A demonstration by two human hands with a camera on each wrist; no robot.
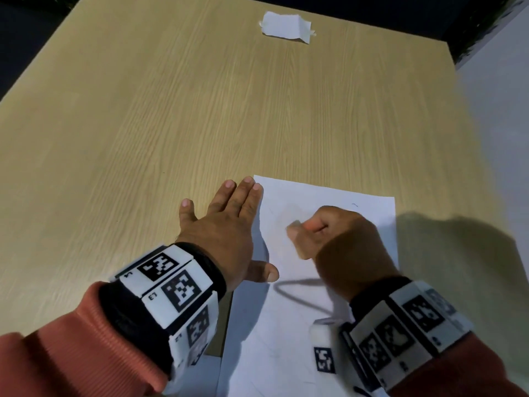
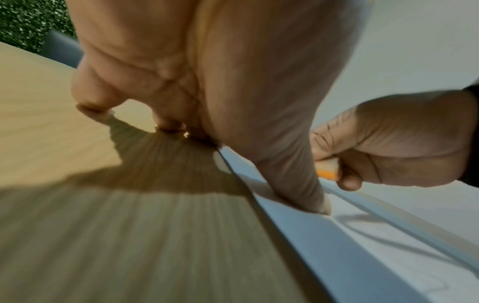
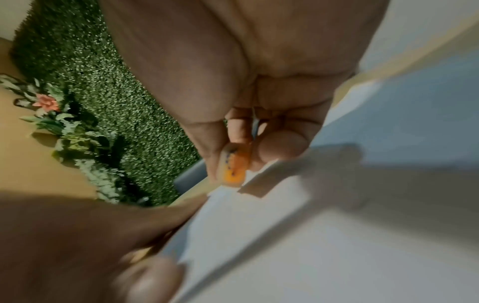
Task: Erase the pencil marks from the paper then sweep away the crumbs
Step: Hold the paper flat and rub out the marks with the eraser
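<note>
A white sheet of paper (image 1: 329, 230) lies on the wooden table (image 1: 200, 110) in front of me, with a faint pencil tick near its far right corner. My left hand (image 1: 226, 224) lies flat with straight fingers over the sheet's left edge, its thumb (image 2: 311, 196) pressing the paper (image 2: 376, 256). My right hand (image 1: 337, 233) is curled into a fist over the upper middle of the sheet and pinches an orange eraser (image 3: 234, 166) against the paper (image 3: 337, 246). The eraser (image 2: 328, 173) shows orange and pale in the left wrist view, hidden in the head view.
A small crumpled white paper piece (image 1: 286, 25) sits at the table's far edge. The table's right edge (image 1: 458, 81) borders a pale floor. A green hedge-like backdrop with a flower (image 3: 48, 102) stands beyond the table.
</note>
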